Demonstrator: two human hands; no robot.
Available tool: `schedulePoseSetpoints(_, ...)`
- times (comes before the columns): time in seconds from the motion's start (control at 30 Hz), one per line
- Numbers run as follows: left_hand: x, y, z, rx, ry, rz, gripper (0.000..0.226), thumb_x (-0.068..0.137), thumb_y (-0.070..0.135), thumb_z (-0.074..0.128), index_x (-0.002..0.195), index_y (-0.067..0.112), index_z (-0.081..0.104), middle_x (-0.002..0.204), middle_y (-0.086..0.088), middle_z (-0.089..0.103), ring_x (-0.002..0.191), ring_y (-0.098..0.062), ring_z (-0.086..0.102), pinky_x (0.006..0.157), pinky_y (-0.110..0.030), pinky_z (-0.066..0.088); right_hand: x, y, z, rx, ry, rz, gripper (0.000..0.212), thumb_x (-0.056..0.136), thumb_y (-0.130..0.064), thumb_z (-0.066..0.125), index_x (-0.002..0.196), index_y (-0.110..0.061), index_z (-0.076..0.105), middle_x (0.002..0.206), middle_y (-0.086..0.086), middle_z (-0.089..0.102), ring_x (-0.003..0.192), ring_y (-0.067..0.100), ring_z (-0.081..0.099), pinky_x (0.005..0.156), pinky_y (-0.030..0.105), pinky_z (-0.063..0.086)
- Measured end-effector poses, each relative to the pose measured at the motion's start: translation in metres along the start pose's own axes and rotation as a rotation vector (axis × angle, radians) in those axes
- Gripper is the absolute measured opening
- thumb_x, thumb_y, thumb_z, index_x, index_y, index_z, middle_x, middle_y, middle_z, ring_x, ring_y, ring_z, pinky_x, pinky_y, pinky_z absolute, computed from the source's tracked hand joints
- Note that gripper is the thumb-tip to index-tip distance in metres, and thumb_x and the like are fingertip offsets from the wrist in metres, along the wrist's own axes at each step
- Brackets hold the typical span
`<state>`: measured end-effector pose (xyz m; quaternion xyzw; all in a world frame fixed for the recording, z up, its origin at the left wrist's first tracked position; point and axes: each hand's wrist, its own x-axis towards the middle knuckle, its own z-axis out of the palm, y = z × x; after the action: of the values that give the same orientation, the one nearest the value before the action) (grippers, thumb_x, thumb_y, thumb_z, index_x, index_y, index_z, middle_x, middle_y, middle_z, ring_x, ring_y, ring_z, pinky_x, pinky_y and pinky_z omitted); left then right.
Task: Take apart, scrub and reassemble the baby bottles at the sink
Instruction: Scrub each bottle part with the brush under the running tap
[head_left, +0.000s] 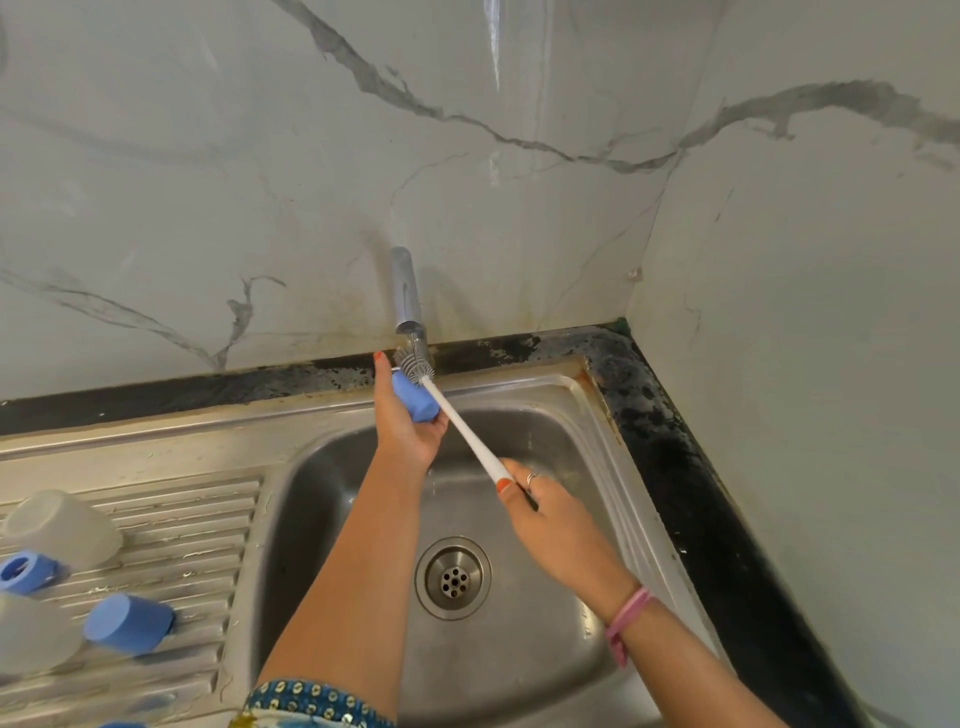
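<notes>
Blue cap (414, 399) partly hidden behind my left hand (404, 423). Brush (414, 365) bristles too small to make out. Clear bottles (31, 631) on drainboard (171, 525) blurred, cut by left edge. Brush handle end hidden in my right hand (545, 512).

- A stainless steel sink unit (171, 447) carried everything, its basin directly beneath the two raised hands, which held a cap and a brush.
- The ribbed drainboard (208, 525) stretched away to the left of that grip, well apart from it.
- On the drainboard lay a clear bottle body (62, 525) on its side, a blue ring (26, 571) just beside it, a blue cap (127, 629) nearer the basin, and another clear piece (31, 639), too blurred to name.
- A black counter edge (691, 467) ran along the sink's right.
</notes>
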<state>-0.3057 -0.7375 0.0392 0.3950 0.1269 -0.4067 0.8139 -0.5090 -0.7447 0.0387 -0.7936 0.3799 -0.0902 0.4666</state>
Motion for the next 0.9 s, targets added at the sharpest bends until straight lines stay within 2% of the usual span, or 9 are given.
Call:
schedulePoseSetpoints(0.17,0.001,0.000,0.004,-0.100,0.061,0.071,0.053,0.082,0.052,0.068,0.116,0.013,0.059,0.095,-0.006,0.066,0.084,-0.017,0.064,0.083,-0.032,0.056,-0.008,0.001,0.011,0.015,0.006,-0.030,0.038,0.100,-0.046,0.037,0.138,-0.043,0.043,0.056,-0.010,0.048,0.045,-0.006,0.049,0.040,0.013,0.035)
schedulePoseSetpoints(0.23,0.004,0.004,0.002,-0.065,0.103,0.061,0.053,0.084,0.053,0.067,0.119,0.013,0.058,0.093,-0.004,0.065,0.081,-0.015,0.062,0.071,-0.028,0.055,-0.019,0.007,0.016,0.014,0.002,-0.039,0.038,0.099,-0.049,0.036,0.137,-0.048,0.038,0.054,-0.014,0.052,0.046,-0.007,0.050,0.039,0.012,0.035)
schedulePoseSetpoints(0.3,0.006,0.007,-0.001,-0.019,0.130,0.052,0.048,0.086,0.053,0.065,0.111,0.013,0.060,0.090,-0.003,0.063,0.079,-0.014,0.060,0.063,-0.026,0.052,-0.026,0.010,0.019,0.008,0.002,-0.036,0.038,0.098,-0.052,0.035,0.136,-0.052,0.031,0.056,-0.021,0.054,0.047,-0.007,0.051,0.040,0.012,0.036)
schedulePoseSetpoints(0.33,0.005,0.006,-0.001,-0.002,0.130,0.043,0.046,0.085,0.052,0.066,0.105,0.011,0.060,0.090,-0.004,0.063,0.080,-0.015,0.061,0.061,-0.026,0.053,-0.026,0.010,0.019,0.009,0.008,-0.025,0.038,0.098,-0.052,0.035,0.136,-0.053,0.032,0.056,-0.018,0.054,0.047,-0.007,0.051,0.040,0.012,0.036)
schedulePoseSetpoints(0.47,0.001,-0.004,-0.002,0.023,0.041,0.030,0.040,0.086,0.046,0.066,0.102,0.010,0.058,0.098,-0.010,0.064,0.087,-0.020,0.063,0.065,-0.033,0.059,-0.013,0.001,0.010,0.012,0.053,-0.015,0.038,0.100,-0.047,0.038,0.137,-0.045,0.043,0.052,-0.010,0.048,0.047,-0.008,0.050,0.040,0.011,0.035)
schedulePoseSetpoints(0.63,0.001,-0.002,0.004,-0.171,0.018,0.015,0.037,0.097,0.044,0.050,0.101,0.008,0.057,0.091,-0.012,0.061,0.080,-0.020,0.062,0.070,-0.039,0.056,-0.019,-0.001,0.015,-0.063,0.029,-0.044,0.041,0.100,-0.050,0.033,0.141,-0.046,0.036,0.060,-0.008,0.049,0.048,0.003,0.049,0.044,0.015,0.035)
schedulePoseSetpoints(0.77,0.004,0.004,-0.001,-0.250,0.037,-0.006,0.043,0.101,0.046,0.041,0.111,0.007,0.057,0.090,-0.011,0.060,0.078,-0.018,0.061,0.067,-0.034,0.055,-0.039,0.011,0.019,-0.143,0.011,-0.047,0.038,0.098,-0.055,0.030,0.136,-0.053,0.024,0.062,-0.006,0.050,0.053,0.004,0.048,0.050,0.021,0.040)
schedulePoseSetpoints(0.9,-0.003,-0.012,0.003,-0.229,0.015,-0.013,0.041,0.100,0.046,0.043,0.115,0.011,0.055,0.088,-0.007,0.061,0.075,-0.015,0.060,0.065,-0.026,0.052,-0.019,-0.002,0.012,-0.085,0.023,-0.042,0.037,0.100,-0.051,0.033,0.136,-0.050,0.037,0.058,-0.007,0.050,0.045,-0.001,0.050,0.042,0.015,0.035)
